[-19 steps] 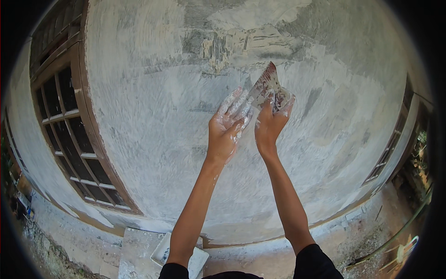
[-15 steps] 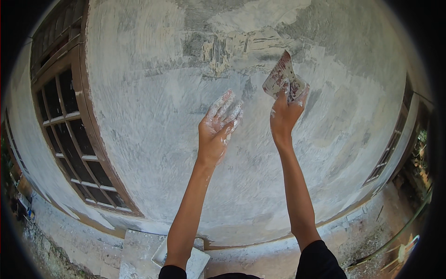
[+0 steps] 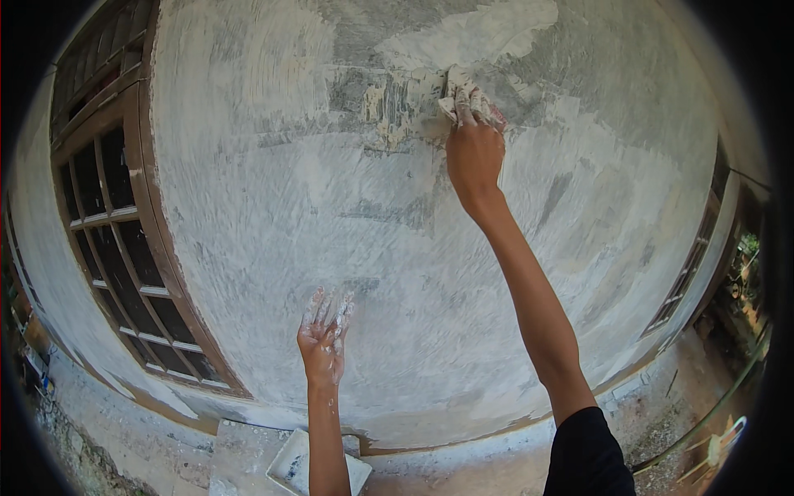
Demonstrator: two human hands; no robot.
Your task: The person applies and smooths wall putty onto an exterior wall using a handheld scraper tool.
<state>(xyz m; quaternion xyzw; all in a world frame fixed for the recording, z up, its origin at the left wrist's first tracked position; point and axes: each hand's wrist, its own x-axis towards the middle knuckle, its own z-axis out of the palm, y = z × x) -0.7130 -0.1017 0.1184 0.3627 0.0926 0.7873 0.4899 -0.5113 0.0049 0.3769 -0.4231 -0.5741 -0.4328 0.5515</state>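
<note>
My right hand (image 3: 475, 157) reaches high on the grey plastered wall (image 3: 265, 215) and grips a flat putty scraper (image 3: 498, 118), a thin plate smeared with cream and reddish marks. It lies against the wall, partly hidden by my fingers, beside a rough, streaky cream-and-dark patch (image 3: 389, 103). A smooth pale patch of putty (image 3: 471, 37) spreads just above it. Lower down, my left hand (image 3: 324, 335) is raised in front of the wall with its fingers stretched out. White putty coats those fingers, and nothing is in them.
At the left is a brown-framed window (image 3: 132, 240) with several dark panes. A pale square tray (image 3: 289, 463) sits on the ground at the wall's foot, partly behind my left forearm. Another window (image 3: 691, 256) and a thin hose (image 3: 703, 422) are on the right.
My right hand has moved up and left, bringing the scraper from in front of the wall onto the rough patch. My left hand has dropped down and to the left, staying open.
</note>
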